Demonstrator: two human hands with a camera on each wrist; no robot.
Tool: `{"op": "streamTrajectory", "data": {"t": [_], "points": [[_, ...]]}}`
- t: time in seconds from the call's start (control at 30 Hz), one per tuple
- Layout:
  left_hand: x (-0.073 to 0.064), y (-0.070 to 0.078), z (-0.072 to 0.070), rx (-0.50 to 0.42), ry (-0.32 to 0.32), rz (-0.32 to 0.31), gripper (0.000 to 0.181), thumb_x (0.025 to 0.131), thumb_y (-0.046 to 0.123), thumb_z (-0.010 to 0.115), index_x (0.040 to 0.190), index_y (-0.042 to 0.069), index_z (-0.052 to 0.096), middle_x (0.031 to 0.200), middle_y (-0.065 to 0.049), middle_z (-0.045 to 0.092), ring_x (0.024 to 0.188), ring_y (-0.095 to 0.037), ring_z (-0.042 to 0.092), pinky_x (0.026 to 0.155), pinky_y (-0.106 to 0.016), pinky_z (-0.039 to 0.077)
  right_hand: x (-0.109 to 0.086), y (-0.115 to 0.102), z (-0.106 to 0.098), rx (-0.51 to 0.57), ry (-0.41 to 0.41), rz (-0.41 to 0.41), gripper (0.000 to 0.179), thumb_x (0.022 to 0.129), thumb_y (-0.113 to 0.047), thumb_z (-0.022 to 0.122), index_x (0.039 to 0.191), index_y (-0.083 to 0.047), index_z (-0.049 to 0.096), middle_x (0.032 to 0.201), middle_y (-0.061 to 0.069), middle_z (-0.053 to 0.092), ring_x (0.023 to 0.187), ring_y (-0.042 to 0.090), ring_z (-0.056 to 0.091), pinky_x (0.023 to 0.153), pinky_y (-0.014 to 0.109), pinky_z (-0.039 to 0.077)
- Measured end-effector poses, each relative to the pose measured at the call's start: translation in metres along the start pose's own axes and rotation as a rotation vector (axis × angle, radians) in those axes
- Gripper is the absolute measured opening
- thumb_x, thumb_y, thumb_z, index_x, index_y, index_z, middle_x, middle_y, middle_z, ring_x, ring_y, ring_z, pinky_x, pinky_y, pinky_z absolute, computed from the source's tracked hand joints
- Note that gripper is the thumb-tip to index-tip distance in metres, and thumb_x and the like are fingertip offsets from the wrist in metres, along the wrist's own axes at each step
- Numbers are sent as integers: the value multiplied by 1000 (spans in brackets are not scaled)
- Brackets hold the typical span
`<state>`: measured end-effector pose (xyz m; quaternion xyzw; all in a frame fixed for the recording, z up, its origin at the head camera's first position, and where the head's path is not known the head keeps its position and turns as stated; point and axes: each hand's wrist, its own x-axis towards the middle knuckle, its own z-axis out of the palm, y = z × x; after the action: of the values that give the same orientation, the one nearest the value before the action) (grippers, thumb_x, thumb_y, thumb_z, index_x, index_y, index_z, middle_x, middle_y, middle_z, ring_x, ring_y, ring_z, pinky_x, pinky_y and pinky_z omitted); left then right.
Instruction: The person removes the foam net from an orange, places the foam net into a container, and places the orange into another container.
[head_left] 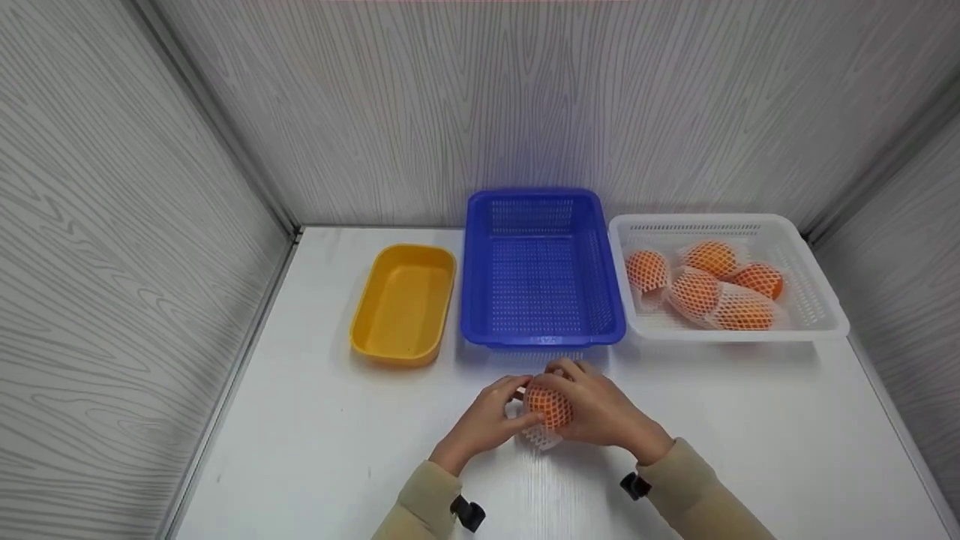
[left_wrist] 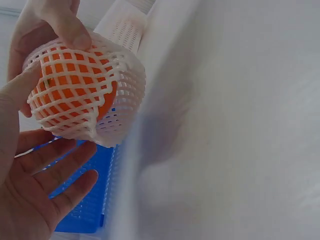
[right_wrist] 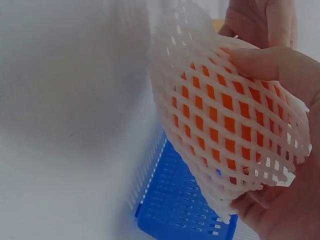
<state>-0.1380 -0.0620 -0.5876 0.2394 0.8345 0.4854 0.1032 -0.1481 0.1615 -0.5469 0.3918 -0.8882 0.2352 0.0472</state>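
An orange [head_left: 549, 406] in a white foam net sleeve is held between both hands, in front of the blue basket. My right hand [head_left: 607, 409] grips it from the right, thumb laid over the netting [right_wrist: 220, 115] in the right wrist view. On the other side my left hand [head_left: 487, 420] holds it between thumb and fingers; in the left wrist view the thumb touches the net and the fingers [left_wrist: 65, 170] spread beneath the fruit. The loose end of the sleeve [left_wrist: 127, 100] sticks out past the orange.
A blue perforated basket [head_left: 544, 341] stands behind the hands. Left of it is a yellow tray [head_left: 401, 356]. To the right, a white basket [head_left: 810, 330] holds several netted oranges [head_left: 694, 291]. Patterned panels [head_left: 525, 97] wall in the white table [head_left: 315, 420].
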Motion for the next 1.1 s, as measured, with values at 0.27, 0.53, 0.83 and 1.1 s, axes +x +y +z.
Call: {"op": "streamTrajectory", "data": {"t": [0.27, 0.53, 0.83, 1.1], "points": [[-2, -11, 3, -45, -7, -65, 66, 92, 44, 66, 145, 11, 46, 129, -1, 57, 109, -16, 59, 90, -33, 52, 0, 3, 18, -60, 54, -66, 84, 66, -23, 91, 140, -20, 52, 123, 8, 50, 107, 27, 51, 87, 45, 50], [-2, -14, 4, 81, -9, -112, 70, 85, 58, 66, 141, 17, 52, 131, 3, 57, 113, -15, 56, 95, -37, 48, -4, 2, 30, -41, 64, -104, 88, 65, -21, 93, 142, -20, 50, 119, 10, 49, 102, 26, 52, 88, 45, 48], [-4, -18, 2, 125, -16, -106, 73, 85, 61, 65, 139, 14, 54, 131, 1, 58, 120, -17, 54, 102, -40, 44, -18, 10, 13, 161, 134, -47, 77, 65, -16, 93, 132, -11, 57, 130, 12, 50, 121, 25, 50, 96, 45, 48], [-10, -21, -2, 113, -20, -133, 73, 84, 58, 68, 136, 8, 56, 128, -1, 60, 111, -14, 57, 100, -38, 45, -31, 17, 16, 328, 170, 252, 74, 76, -28, 86, 138, -6, 52, 134, 7, 49, 123, 26, 50, 99, 45, 46]]}}
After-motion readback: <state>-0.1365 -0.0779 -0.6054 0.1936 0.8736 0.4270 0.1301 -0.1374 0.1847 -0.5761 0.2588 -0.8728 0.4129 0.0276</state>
